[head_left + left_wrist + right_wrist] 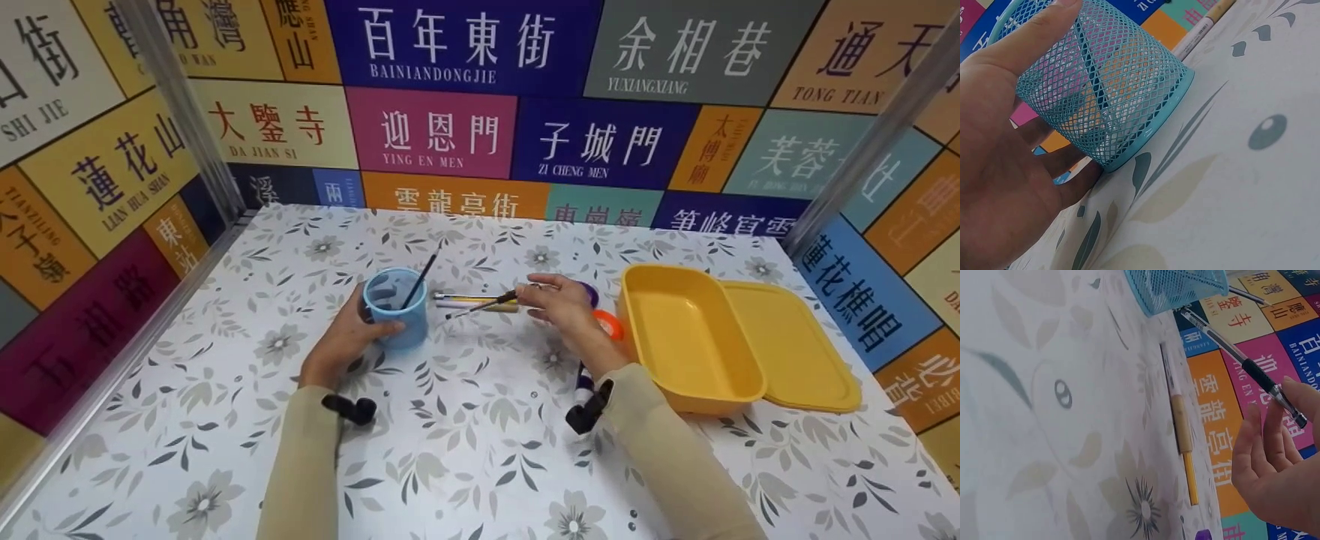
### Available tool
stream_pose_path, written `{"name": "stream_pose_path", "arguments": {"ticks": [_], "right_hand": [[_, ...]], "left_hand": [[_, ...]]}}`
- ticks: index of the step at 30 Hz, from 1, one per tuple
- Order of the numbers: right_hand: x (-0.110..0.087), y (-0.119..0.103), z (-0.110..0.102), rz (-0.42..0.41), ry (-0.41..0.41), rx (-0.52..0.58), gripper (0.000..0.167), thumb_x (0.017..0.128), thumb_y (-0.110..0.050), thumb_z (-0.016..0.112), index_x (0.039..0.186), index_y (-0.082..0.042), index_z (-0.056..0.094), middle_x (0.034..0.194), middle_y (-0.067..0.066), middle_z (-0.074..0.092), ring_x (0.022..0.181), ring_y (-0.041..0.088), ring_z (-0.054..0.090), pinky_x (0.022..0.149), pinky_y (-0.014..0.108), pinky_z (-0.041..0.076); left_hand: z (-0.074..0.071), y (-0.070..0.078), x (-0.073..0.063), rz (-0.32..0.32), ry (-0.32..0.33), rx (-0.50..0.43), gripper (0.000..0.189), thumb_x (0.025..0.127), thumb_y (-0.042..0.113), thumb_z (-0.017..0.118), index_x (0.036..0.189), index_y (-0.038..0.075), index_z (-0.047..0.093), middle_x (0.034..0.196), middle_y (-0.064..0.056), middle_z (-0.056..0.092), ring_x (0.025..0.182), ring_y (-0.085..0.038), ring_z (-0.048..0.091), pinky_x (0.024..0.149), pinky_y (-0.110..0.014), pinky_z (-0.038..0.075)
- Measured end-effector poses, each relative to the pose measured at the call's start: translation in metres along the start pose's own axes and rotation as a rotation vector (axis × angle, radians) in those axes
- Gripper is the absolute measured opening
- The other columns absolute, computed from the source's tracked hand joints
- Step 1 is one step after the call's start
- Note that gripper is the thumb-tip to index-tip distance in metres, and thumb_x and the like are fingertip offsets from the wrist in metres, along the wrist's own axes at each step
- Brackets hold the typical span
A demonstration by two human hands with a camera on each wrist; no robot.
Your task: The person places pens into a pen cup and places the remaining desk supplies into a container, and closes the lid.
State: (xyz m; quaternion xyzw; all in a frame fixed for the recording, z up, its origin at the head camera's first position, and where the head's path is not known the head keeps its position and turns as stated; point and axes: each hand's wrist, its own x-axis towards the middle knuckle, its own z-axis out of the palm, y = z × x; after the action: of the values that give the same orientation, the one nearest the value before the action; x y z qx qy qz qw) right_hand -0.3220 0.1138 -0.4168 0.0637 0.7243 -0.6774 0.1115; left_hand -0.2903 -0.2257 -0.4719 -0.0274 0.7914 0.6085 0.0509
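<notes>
My left hand [346,337] grips a light blue mesh pen holder [406,336] around its side, thumb at the front. The holder stands on the table in the head view, with one dark pen [418,281] leaning inside it. In the left wrist view the hand [1010,152] wraps the mesh holder [1112,84]. My right hand [561,304] pinches a clear-barrelled pen with a black grip [484,304] near one end, above the table. The pen [1230,354] points towards the holder in the right wrist view. Behind it lie a tan-and-white marker [1181,422] and a yellow pencil [1191,478].
Right of my right hand stands a yellow box [690,330], with its yellow lid [799,345] lying beside it. An orange round item [609,324] and a purple item [585,379] lie partly hidden by my right arm. Sign-covered panels [442,135] border the flower-patterned table [450,450].
</notes>
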Motion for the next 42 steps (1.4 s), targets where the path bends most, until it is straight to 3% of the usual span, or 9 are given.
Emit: {"name": "stream_pose_path", "arguments": {"ticks": [6, 13, 18, 23, 30, 37, 42], "right_hand": [[-0.015, -0.013, 0.022, -0.072, 0.028, 0.113, 0.043, 0.090, -0.022, 0.076, 0.127, -0.008, 0.062, 0.117, 0.007, 0.070, 0.104, 0.017, 0.068, 0.104, 0.045, 0.054], [-0.032, -0.024, 0.050, -0.193, -0.020, 0.203, 0.030, 0.089, -0.014, 0.076, 0.113, -0.004, 0.063, 0.096, 0.002, 0.071, 0.086, 0.014, 0.071, 0.074, 0.038, 0.064], [-0.033, -0.026, 0.065, -0.234, -0.015, 0.292, 0.020, 0.088, -0.010, 0.076, 0.101, -0.005, 0.062, 0.087, 0.000, 0.069, 0.078, 0.014, 0.071, 0.064, 0.033, 0.064], [-0.032, -0.028, 0.077, -0.249, -0.013, 0.358, 0.017, 0.088, -0.006, 0.075, 0.099, -0.005, 0.061, 0.085, 0.001, 0.067, 0.077, 0.014, 0.070, 0.066, 0.035, 0.064], [-0.034, -0.035, 0.087, -0.251, -0.025, 0.396, 0.017, 0.090, -0.009, 0.073, 0.102, -0.006, 0.062, 0.091, 0.004, 0.065, 0.083, 0.016, 0.071, 0.080, 0.045, 0.063], [-0.036, -0.043, 0.096, -0.284, -0.022, 0.533, 0.012, 0.092, -0.005, 0.070, 0.098, -0.006, 0.060, 0.093, 0.006, 0.061, 0.089, 0.018, 0.068, 0.080, 0.039, 0.064], [-0.037, -0.044, 0.099, -0.371, 0.028, 0.572, 0.012, 0.092, -0.004, 0.069, 0.100, -0.005, 0.059, 0.091, 0.005, 0.061, 0.089, 0.017, 0.069, 0.079, 0.039, 0.064]], "left_hand": [[-0.001, 0.000, 0.000, -0.023, 0.000, -0.001, 0.107, 0.070, 0.031, 0.091, 0.156, 0.031, 0.027, 0.159, 0.002, 0.038, 0.153, -0.024, 0.027, 0.129, -0.053, 0.012], [0.000, 0.000, -0.002, -0.018, -0.007, -0.008, 0.106, 0.069, 0.034, 0.091, 0.155, 0.034, 0.028, 0.159, 0.004, 0.039, 0.152, -0.023, 0.027, 0.129, -0.053, 0.011], [0.002, 0.000, -0.003, -0.021, -0.003, -0.024, 0.104, 0.071, 0.031, 0.091, 0.155, 0.034, 0.028, 0.158, 0.004, 0.040, 0.151, -0.023, 0.030, 0.128, -0.051, 0.016], [0.002, 0.001, -0.001, -0.013, -0.009, -0.030, 0.106, 0.071, 0.031, 0.091, 0.156, 0.031, 0.026, 0.158, 0.001, 0.039, 0.150, -0.023, 0.032, 0.127, -0.049, 0.020], [0.000, 0.001, -0.001, -0.028, 0.009, -0.019, 0.105, 0.070, 0.031, 0.091, 0.155, 0.032, 0.028, 0.158, 0.003, 0.040, 0.151, -0.022, 0.030, 0.128, -0.050, 0.015], [0.001, 0.001, -0.002, -0.050, 0.017, -0.024, 0.107, 0.069, 0.030, 0.091, 0.155, 0.033, 0.028, 0.158, 0.004, 0.040, 0.151, -0.022, 0.030, 0.128, -0.051, 0.016], [0.001, 0.000, -0.002, -0.046, -0.001, -0.042, 0.107, 0.069, 0.032, 0.091, 0.155, 0.035, 0.028, 0.157, 0.005, 0.041, 0.151, -0.021, 0.031, 0.128, -0.049, 0.017]]}}
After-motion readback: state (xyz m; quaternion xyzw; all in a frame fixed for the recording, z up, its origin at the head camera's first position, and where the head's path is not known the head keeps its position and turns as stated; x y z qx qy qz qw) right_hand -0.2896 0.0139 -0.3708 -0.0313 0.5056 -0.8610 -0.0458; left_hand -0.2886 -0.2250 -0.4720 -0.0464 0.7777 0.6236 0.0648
